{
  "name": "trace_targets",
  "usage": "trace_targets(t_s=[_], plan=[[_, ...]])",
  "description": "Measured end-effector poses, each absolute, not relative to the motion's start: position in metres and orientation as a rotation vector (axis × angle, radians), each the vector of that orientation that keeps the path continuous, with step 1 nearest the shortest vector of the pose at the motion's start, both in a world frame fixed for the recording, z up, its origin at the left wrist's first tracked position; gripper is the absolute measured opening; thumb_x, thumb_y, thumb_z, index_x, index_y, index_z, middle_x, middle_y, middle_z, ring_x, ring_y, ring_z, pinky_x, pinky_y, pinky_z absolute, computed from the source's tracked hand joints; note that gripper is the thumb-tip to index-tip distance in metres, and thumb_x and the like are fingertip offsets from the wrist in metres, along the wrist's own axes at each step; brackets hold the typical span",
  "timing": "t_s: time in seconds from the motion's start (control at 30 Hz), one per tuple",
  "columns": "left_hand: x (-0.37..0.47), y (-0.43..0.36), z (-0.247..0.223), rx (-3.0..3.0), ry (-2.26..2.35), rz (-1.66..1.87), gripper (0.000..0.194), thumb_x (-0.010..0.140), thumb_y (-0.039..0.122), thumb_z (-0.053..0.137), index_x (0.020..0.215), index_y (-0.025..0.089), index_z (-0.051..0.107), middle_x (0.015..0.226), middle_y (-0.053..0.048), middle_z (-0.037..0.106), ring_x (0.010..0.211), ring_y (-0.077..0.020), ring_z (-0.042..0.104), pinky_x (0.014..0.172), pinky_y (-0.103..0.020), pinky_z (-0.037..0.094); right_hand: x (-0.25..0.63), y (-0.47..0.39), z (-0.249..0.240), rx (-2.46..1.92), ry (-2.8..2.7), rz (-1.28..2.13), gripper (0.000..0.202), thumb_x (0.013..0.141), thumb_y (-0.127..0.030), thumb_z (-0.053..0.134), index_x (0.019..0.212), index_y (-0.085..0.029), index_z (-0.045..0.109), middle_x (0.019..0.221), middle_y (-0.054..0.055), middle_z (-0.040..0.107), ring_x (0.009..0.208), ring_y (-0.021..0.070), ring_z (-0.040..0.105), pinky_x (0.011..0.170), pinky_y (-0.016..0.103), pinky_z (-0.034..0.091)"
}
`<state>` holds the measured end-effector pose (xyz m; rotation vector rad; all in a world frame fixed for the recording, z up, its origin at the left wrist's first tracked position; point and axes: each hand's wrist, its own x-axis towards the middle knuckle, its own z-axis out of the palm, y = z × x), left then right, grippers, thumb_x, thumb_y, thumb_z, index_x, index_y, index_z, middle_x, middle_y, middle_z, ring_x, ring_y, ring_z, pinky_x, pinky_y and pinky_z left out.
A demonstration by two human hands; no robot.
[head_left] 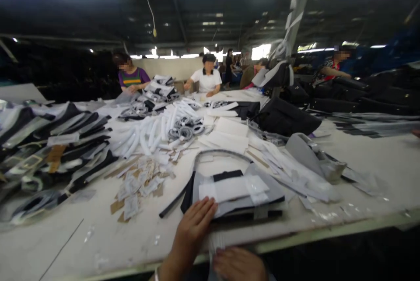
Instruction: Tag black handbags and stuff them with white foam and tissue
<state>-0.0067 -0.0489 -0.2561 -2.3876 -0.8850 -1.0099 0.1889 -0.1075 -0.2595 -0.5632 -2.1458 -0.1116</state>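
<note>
A grey and black bag (pixel 236 206) lies flat near the table's front edge, its strap (pixel 216 152) arched away from me. A white paper or foam strip (pixel 223 188) with clear wrapping rests on top. My left hand (pixel 196 219) lies on the bag's near left corner, fingers stretched out and side by side. Clear plastic film (pixel 215 241) hangs from the bag over the table edge. My right hand (pixel 239 264) is lower, at the edge, with bent, slightly blurred fingers closed on that film.
Left of the bag lie loose tags (pixel 139 187) and a stack of wrapped bags (pixel 65 136). Rolled straps (pixel 183 130) and white tubes (pixel 147 134) cover the table's middle. White sheets (pixel 229 134) and a black bag (pixel 285 117) lie beyond. Several people work across the table.
</note>
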Motion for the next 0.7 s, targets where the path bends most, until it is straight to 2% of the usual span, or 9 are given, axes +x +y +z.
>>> trace_targets(t_s=[0.1,0.4,0.53,0.63,0.7], plan=[[-0.007,-0.053,-0.262,-2.493,-0.998,-1.005,0.036,0.102,0.020,0.047,0.136,0.015,0.056,0.135,-0.009,0.064,0.129,-0.0226,0.057,0.104,-0.040,0.052,0.195,-0.125,-0.262,-0.615,-2.219,0.032,0.036,0.102,-0.016,0.035,0.106,-0.014,0.070,0.098,0.007,0.079,0.095,0.0166,0.075,0.087,0.027,0.061],[-0.007,-0.057,-0.262,-2.563,-1.058,-1.034,0.040,0.101,0.015,0.045,0.141,0.016,0.051,0.139,-0.008,0.061,0.134,-0.0213,0.051,0.108,-0.042,0.051,0.192,-0.116,-0.249,-0.619,-2.296,-0.018,0.032,0.102,-0.014,0.038,0.103,-0.014,0.070,0.095,0.006,0.079,0.090,0.0170,0.076,0.084,0.026,0.061],[-0.007,-0.058,-0.263,-2.600,-1.076,-1.047,0.043,0.100,0.012,0.045,0.143,0.015,0.048,0.140,-0.010,0.059,0.135,-0.0224,0.050,0.108,-0.044,0.050,0.203,-0.107,-0.205,-0.565,-2.453,0.167,0.030,0.104,-0.020,0.039,0.104,-0.014,0.068,0.098,0.006,0.078,0.093,0.0157,0.074,0.091,0.029,0.058],[-0.008,-0.058,-0.264,-2.604,-1.065,-1.076,0.043,0.100,0.012,0.044,0.144,0.015,0.047,0.141,-0.011,0.059,0.136,-0.0233,0.049,0.108,-0.045,0.050,0.214,-0.078,-0.163,-0.526,-2.480,0.248,0.030,0.102,-0.037,0.049,0.114,-0.015,0.066,0.106,0.008,0.076,0.103,0.0174,0.070,0.103,0.036,0.051],[-0.008,-0.058,-0.263,-2.602,-1.056,-1.088,0.043,0.101,0.013,0.043,0.144,0.014,0.047,0.141,-0.011,0.059,0.136,-0.0233,0.049,0.108,-0.045,0.050,0.218,-0.046,-0.149,-0.683,-2.428,0.190,0.028,0.102,-0.033,0.050,0.120,-0.018,0.065,0.113,0.009,0.074,0.109,0.0192,0.068,0.103,0.038,0.051]])
